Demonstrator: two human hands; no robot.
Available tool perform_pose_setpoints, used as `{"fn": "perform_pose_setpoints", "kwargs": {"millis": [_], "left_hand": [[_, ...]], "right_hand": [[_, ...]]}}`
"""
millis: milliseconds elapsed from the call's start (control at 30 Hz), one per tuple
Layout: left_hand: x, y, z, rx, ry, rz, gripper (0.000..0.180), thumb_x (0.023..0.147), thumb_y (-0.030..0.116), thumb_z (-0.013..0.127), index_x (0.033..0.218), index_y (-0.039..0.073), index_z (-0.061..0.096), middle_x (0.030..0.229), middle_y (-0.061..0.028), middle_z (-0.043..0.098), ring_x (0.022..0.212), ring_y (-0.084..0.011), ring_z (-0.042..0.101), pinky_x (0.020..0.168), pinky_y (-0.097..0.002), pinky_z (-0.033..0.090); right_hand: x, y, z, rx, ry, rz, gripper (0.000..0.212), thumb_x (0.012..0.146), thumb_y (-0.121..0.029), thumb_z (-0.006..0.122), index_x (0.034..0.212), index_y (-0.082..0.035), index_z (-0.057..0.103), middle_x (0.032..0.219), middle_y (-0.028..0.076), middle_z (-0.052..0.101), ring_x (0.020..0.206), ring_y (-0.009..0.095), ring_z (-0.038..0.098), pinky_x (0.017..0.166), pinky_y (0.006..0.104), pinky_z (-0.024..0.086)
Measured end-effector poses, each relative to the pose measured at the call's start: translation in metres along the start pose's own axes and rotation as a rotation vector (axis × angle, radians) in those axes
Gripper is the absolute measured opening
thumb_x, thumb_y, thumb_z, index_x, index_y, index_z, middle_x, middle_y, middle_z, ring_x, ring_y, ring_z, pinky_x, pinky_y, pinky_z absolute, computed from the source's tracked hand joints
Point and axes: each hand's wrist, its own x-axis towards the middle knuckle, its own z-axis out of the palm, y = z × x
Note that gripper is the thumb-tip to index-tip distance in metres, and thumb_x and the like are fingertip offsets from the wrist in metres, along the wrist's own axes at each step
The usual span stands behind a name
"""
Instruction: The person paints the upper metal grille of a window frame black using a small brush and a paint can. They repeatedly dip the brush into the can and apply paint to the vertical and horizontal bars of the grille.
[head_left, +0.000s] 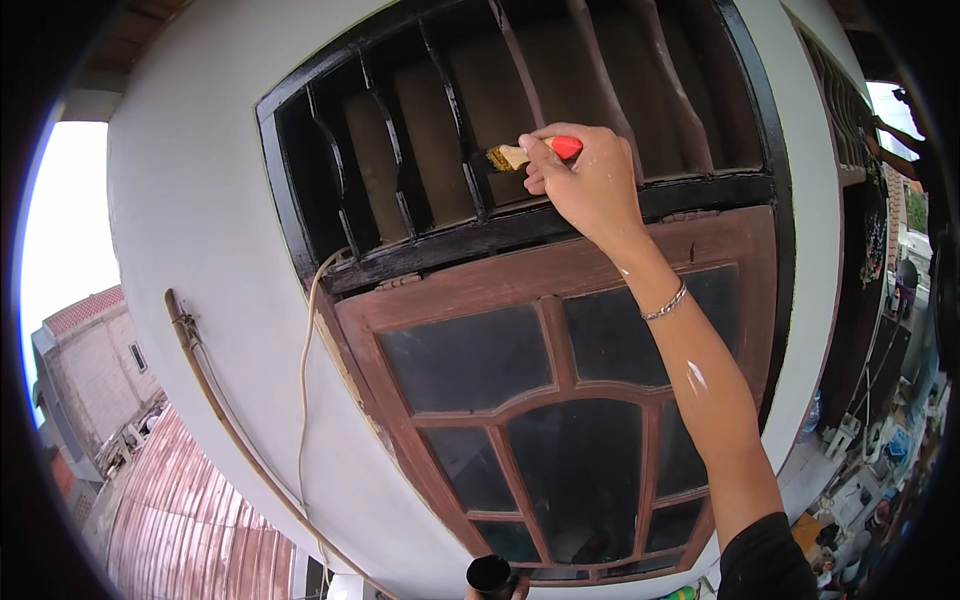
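My right hand (585,180) is raised and closed around a paintbrush (513,157) with a red-tipped handle. Its bristles, dark at the ends, are at or very near a wavy bar (462,130) coated in glossy black. Bars to the left are black too, while those to the right, such as one brown bar (600,75), are brown. The surrounding frame (745,60) is black. Low in view, my left hand (521,586) grips a black cup (489,573) with a dark inside; most of that hand is cut off.
Below the bars is a brown window (558,340) with dark panes. A pale cable (304,400) and a bent pole (215,400) run down the white wall (200,220). A corrugated roof (190,510) lies at lower left. Another person's arm (900,135) reaches in at far right, above clutter.
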Motion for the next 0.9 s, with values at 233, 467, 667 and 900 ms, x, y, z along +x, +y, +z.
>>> {"fn": "perform_pose_setpoints", "kwargs": {"millis": [233,467,667,900], "left_hand": [[-0.017,0.065,0.031,0.518,-0.098,0.208,0.046,0.090,0.009,0.078,0.131,0.002,0.059,0.112,-0.0098,0.071,0.100,-0.0193,0.067,0.089,-0.0367,0.055],[-0.014,0.055,0.024,0.403,-0.202,0.320,0.046,0.088,0.000,0.080,0.129,0.000,0.060,0.112,-0.0077,0.071,0.099,-0.0140,0.067,0.088,-0.0289,0.054],[-0.018,0.059,0.029,0.388,-0.120,0.259,0.049,0.088,0.001,0.080,0.132,0.000,0.059,0.115,-0.0076,0.071,0.105,-0.0135,0.067,0.092,-0.0296,0.055],[-0.018,0.049,0.007,0.526,-0.136,0.298,0.047,0.093,0.009,0.072,0.136,0.002,0.056,0.123,-0.0101,0.067,0.107,-0.0194,0.065,0.095,-0.0388,0.055]], "right_hand": [[-0.014,0.011,0.008,-0.004,-0.054,-0.120,0.023,0.098,-0.017,0.071,0.105,0.004,0.076,0.078,0.014,0.076,0.072,0.018,0.077,0.068,0.0252,0.060],[0.004,0.014,0.008,0.028,-0.108,-0.050,0.025,0.099,-0.019,0.070,0.102,0.005,0.076,0.071,0.012,0.073,0.066,0.017,0.075,0.062,0.0257,0.060],[0.038,0.012,-0.001,0.120,0.213,-0.020,0.026,0.099,-0.017,0.068,0.099,0.008,0.075,0.074,0.014,0.074,0.064,0.018,0.075,0.061,0.0258,0.060],[-0.002,-0.018,0.008,0.198,0.096,-0.060,0.028,0.098,-0.020,0.071,0.100,0.008,0.074,0.073,0.014,0.073,0.060,0.016,0.072,0.057,0.0250,0.058]]}}
